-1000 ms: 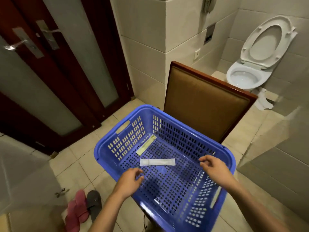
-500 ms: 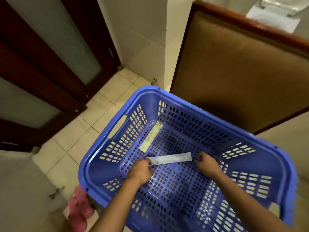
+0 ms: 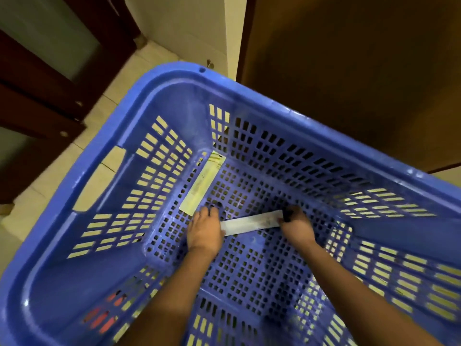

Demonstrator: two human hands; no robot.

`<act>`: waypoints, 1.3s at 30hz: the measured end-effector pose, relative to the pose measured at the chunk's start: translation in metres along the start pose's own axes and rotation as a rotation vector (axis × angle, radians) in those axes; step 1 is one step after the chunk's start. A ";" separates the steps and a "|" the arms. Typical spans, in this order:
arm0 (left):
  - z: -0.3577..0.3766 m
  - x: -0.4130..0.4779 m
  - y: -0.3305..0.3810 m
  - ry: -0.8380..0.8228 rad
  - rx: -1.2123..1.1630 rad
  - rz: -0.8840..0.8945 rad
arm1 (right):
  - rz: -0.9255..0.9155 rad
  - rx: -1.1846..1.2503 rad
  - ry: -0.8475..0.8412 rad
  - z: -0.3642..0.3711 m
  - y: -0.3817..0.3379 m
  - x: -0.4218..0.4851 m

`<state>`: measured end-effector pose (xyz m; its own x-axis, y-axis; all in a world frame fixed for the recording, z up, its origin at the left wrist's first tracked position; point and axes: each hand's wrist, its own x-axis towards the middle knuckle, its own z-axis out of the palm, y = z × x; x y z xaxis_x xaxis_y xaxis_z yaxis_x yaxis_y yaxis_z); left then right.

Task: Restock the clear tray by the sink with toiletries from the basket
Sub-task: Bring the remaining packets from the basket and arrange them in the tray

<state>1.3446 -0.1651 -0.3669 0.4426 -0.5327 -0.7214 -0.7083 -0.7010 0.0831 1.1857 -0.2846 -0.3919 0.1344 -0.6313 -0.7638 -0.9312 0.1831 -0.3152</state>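
Note:
A blue slotted basket fills the view. On its floor lie two flat packets. A long white packet sits in the middle, and a pale yellow-green packet lies along the left wall. My right hand has its fingers curled on the white packet's right end. My left hand covers the packet's left end, with its fingertips close to the near end of the yellow-green packet. Its grip is hidden under the hand. The clear tray and the sink are out of view.
A brown padded panel with a wooden frame stands right behind the basket. A dark wooden door is at the left, and pale floor tiles lie below it. Something red shows through the basket slots at the lower left.
The view has dropped closer into the basket. Both hands went from hovering above it to the floor, and now sit at the two ends of the white packet.

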 end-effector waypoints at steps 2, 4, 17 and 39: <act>0.006 0.006 0.005 -0.009 0.007 -0.005 | 0.015 0.004 -0.022 -0.001 0.000 0.004; 0.011 0.008 0.010 -0.014 0.035 -0.004 | 0.026 0.006 -0.044 -0.003 -0.001 0.006; 0.017 0.009 0.009 -0.043 -0.006 -0.031 | -0.023 0.041 -0.206 -0.008 -0.010 0.009; -0.018 -0.021 0.016 -0.460 -1.092 0.034 | -0.026 0.749 -0.280 -0.026 -0.037 -0.013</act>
<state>1.3336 -0.1730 -0.3380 0.0349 -0.4947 -0.8684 0.2275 -0.8421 0.4889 1.2095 -0.3030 -0.3552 0.3261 -0.4477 -0.8326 -0.4651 0.6908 -0.5536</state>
